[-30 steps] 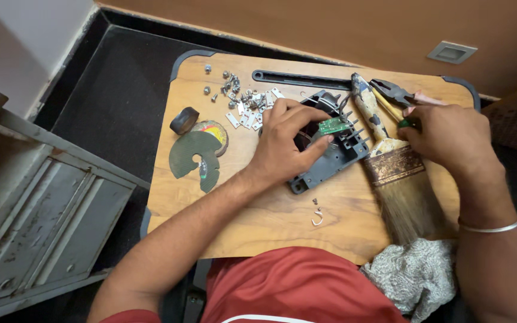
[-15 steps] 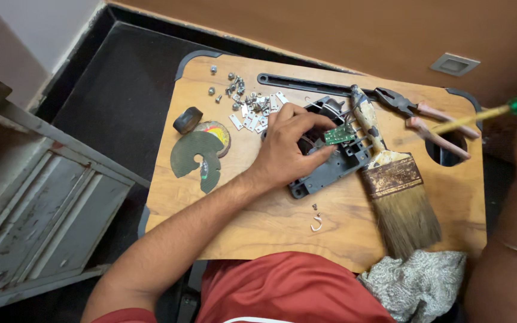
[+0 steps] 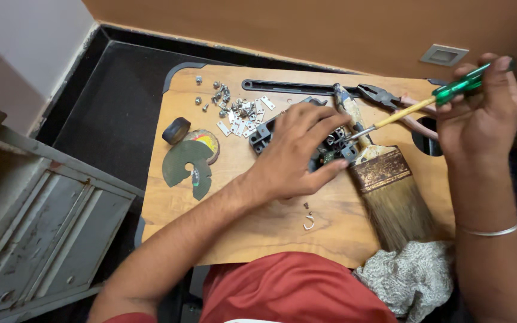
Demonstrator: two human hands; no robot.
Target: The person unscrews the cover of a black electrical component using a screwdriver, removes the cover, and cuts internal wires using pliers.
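From the head camera, the left hand [image 3: 291,154] lies closed over a black device [image 3: 306,143] in the middle of the tabletop [image 3: 258,221]. The right hand [image 3: 480,113], higher and further right, grips a green-handled screwdriver [image 3: 417,106]. Its long shaft slants down-left, and the tip seems to touch the device's right end, beside the paintbrush [image 3: 384,179].

one screwdriver [image 3: 426,103], one paintbrush [image 3: 384,179], one pliers [image 3: 390,98]

Desk [image 3: 258,227]: smooth grained wood. Screwdriver [image 3: 426,103]: glossy green plastic handle, metal shaft. Brush [image 3: 390,191]: coarse bristles. Rag [image 3: 411,278]: rough knit cloth.
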